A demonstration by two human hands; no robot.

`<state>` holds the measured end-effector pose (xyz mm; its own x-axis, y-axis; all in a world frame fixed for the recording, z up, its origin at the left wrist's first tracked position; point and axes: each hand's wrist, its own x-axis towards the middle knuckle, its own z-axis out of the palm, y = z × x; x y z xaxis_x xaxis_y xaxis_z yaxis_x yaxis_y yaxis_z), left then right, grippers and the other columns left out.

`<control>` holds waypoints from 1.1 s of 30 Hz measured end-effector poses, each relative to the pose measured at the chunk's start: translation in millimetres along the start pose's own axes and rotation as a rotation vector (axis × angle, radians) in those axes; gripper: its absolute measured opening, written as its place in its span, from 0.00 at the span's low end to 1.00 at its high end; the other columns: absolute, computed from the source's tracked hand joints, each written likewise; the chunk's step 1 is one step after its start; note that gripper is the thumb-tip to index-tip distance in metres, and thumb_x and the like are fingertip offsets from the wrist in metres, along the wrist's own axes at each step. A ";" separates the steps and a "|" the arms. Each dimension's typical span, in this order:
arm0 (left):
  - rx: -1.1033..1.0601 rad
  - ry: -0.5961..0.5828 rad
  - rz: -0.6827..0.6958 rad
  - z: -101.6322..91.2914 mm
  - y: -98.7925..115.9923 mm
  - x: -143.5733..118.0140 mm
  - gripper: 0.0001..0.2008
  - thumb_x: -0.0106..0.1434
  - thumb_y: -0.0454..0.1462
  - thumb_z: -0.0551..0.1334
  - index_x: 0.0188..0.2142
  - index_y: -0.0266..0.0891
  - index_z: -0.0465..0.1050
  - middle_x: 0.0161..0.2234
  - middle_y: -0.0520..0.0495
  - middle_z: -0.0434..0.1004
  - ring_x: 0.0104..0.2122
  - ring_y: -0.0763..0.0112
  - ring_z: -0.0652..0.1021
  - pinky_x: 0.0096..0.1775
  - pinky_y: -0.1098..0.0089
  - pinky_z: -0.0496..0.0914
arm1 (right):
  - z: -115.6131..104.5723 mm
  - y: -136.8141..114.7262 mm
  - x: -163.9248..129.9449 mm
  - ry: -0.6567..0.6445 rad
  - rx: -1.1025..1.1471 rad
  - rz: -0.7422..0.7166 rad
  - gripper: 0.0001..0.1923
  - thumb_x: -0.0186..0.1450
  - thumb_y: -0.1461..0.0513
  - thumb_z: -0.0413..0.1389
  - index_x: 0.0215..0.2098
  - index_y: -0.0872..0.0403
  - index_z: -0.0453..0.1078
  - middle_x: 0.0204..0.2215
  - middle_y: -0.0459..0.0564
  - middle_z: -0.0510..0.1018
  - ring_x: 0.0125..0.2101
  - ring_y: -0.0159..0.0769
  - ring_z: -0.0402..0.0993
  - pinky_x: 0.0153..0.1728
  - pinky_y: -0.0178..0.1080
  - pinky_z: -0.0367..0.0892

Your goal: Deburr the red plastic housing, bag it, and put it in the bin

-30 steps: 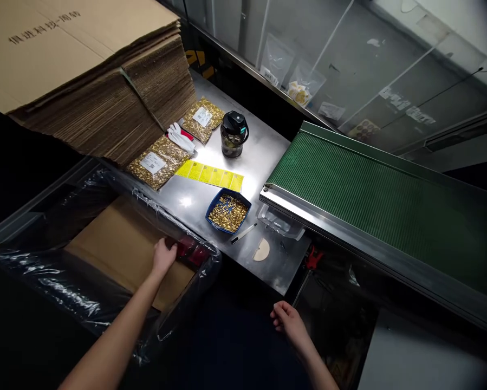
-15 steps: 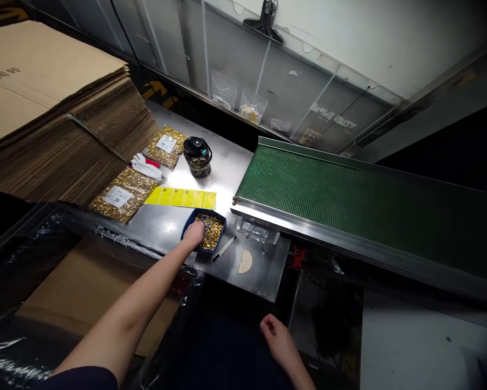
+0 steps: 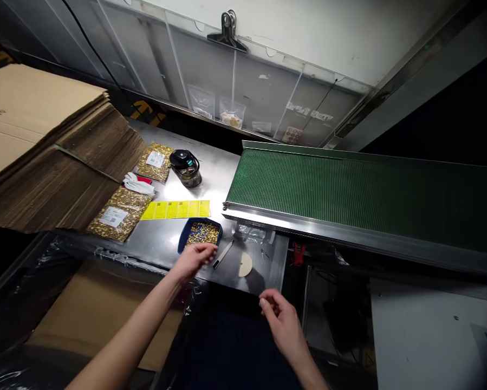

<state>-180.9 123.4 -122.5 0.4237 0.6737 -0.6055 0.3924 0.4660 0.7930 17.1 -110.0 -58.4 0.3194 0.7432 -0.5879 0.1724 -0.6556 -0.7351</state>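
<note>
My left hand is above the near edge of a blue tray filled with small gold-coloured pieces. Its fingers are pinched together; whatever they hold is too small or hidden to make out. Lower right, past the table's front edge, my right hand is raised with thumb and fingers curled together, their contents hidden. Between the hands lie a slim white-and-black pen-like tool and a round beige disc on the metal table. A strip of yellow labels lies behind the tray.
Two labelled clear bags of gold pieces, one nearer and one farther, a white glove and a black-lidded container stand left. Stacked cardboard leans beyond. A green conveyor belt runs right; a plastic-lined box sits front left.
My left hand has come out of the blue tray and moved back towards me, fingers pinched. The right hand has risen slightly, its fingers turned towards the left. The view has shifted slightly.
</note>
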 end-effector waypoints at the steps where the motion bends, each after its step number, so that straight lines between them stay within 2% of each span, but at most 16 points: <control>1: -0.078 -0.061 0.005 13.6 8.4 -19.0 0.31 0.58 0.63 0.68 0.37 0.34 0.78 0.29 0.47 0.76 0.27 0.68 0.74 0.30 0.68 0.68 | -3.9 -25.2 -0.3 0.015 0.022 -0.070 0.12 0.73 0.51 0.52 0.46 0.47 0.73 0.38 0.45 0.78 0.37 0.36 0.75 0.41 0.36 0.68; 3: -0.210 -0.181 0.001 39.1 24.1 -55.3 0.35 0.52 0.66 0.70 0.35 0.33 0.80 0.27 0.46 0.75 0.24 0.71 0.70 0.27 0.70 0.63 | -13.1 -70.6 -1.7 0.030 0.035 -0.294 0.10 0.73 0.56 0.54 0.49 0.47 0.74 0.42 0.46 0.79 0.39 0.35 0.76 0.43 0.35 0.69; 5: -0.304 -0.273 0.001 58.0 38.3 -84.3 0.34 0.50 0.65 0.72 0.32 0.34 0.80 0.26 0.47 0.73 0.23 0.73 0.67 0.26 0.71 0.60 | -22.8 -102.3 -3.8 -0.004 0.013 -0.461 0.11 0.72 0.59 0.56 0.51 0.47 0.75 0.42 0.47 0.79 0.41 0.36 0.76 0.44 0.35 0.69; 8: -0.382 -0.346 0.024 71.1 55.0 -109.2 0.29 0.54 0.60 0.73 0.26 0.34 0.79 0.22 0.50 0.68 0.23 0.74 0.64 0.27 0.72 0.57 | -33.3 -120.0 -9.8 -0.080 -0.054 -0.553 0.10 0.72 0.62 0.57 0.49 0.47 0.77 0.41 0.47 0.79 0.41 0.35 0.76 0.43 0.34 0.70; 11: -0.414 -0.381 0.042 74.6 63.6 -119.7 0.25 0.57 0.54 0.75 0.23 0.34 0.78 0.20 0.51 0.66 0.24 0.74 0.62 0.27 0.72 0.54 | -35.2 -114.7 -19.6 -0.074 -0.094 -0.574 0.08 0.72 0.64 0.58 0.46 0.47 0.79 0.39 0.46 0.79 0.40 0.34 0.76 0.41 0.35 0.69; 14: -0.483 -0.395 0.018 81.1 63.5 -126.5 0.22 0.57 0.51 0.76 0.25 0.33 0.80 0.20 0.51 0.67 0.23 0.74 0.63 0.27 0.72 0.55 | -33.8 -103.3 -30.9 0.028 -0.007 -0.565 0.05 0.70 0.62 0.60 0.40 0.48 0.79 0.36 0.46 0.78 0.39 0.34 0.76 0.40 0.35 0.69; 17: -0.606 -0.382 -0.048 92.8 59.2 -133.0 0.20 0.54 0.50 0.79 0.32 0.35 0.82 0.26 0.49 0.73 0.25 0.75 0.67 0.27 0.75 0.58 | -38.1 -91.2 -42.3 0.170 0.174 -0.440 0.05 0.70 0.57 0.62 0.38 0.49 0.78 0.36 0.47 0.79 0.39 0.36 0.77 0.41 0.36 0.70; 19: -0.680 -0.379 -0.094 101.0 56.8 -136.9 0.21 0.52 0.49 0.80 0.36 0.36 0.82 0.29 0.47 0.75 0.26 0.77 0.69 0.28 0.77 0.59 | -44.8 -82.5 -50.0 0.209 0.279 -0.313 0.09 0.70 0.54 0.62 0.40 0.51 0.77 0.37 0.50 0.81 0.39 0.40 0.79 0.41 0.38 0.72; 21: -0.729 -0.390 -0.127 108.3 55.9 -140.4 0.21 0.52 0.47 0.80 0.36 0.35 0.81 0.30 0.47 0.75 0.26 0.78 0.69 0.28 0.79 0.60 | -51.6 -73.9 -57.4 0.182 0.336 -0.239 0.13 0.69 0.51 0.62 0.40 0.52 0.76 0.37 0.52 0.82 0.39 0.42 0.80 0.40 0.39 0.73; 23: -0.760 -0.405 -0.150 115.1 57.0 -143.8 0.20 0.53 0.46 0.80 0.35 0.34 0.80 0.30 0.47 0.75 0.25 0.79 0.70 0.27 0.79 0.60 | -55.7 -66.8 -64.3 0.127 0.374 -0.224 0.14 0.68 0.51 0.63 0.39 0.53 0.76 0.36 0.52 0.82 0.39 0.42 0.79 0.40 0.39 0.74; 28: -0.820 -0.441 -0.162 131.7 65.3 -155.5 0.19 0.53 0.43 0.81 0.35 0.35 0.79 0.29 0.48 0.75 0.25 0.79 0.69 0.27 0.80 0.62 | -54.3 -60.5 -77.4 0.066 0.525 -0.190 0.13 0.64 0.52 0.68 0.39 0.52 0.78 0.34 0.49 0.82 0.36 0.38 0.78 0.37 0.35 0.73; 33: -0.885 -0.475 -0.149 143.8 73.8 -168.5 0.17 0.54 0.42 0.80 0.35 0.36 0.79 0.29 0.48 0.76 0.26 0.78 0.70 0.29 0.80 0.63 | -54.9 -62.3 -87.1 0.045 0.596 -0.235 0.09 0.65 0.54 0.67 0.41 0.49 0.82 0.34 0.47 0.83 0.36 0.37 0.80 0.39 0.34 0.75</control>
<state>-105.9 -38.3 28.5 0.7764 0.3660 -0.5131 -0.1958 0.9139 0.3556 29.6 -141.3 57.2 0.3767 0.8436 -0.3827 -0.3007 -0.2794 -0.9119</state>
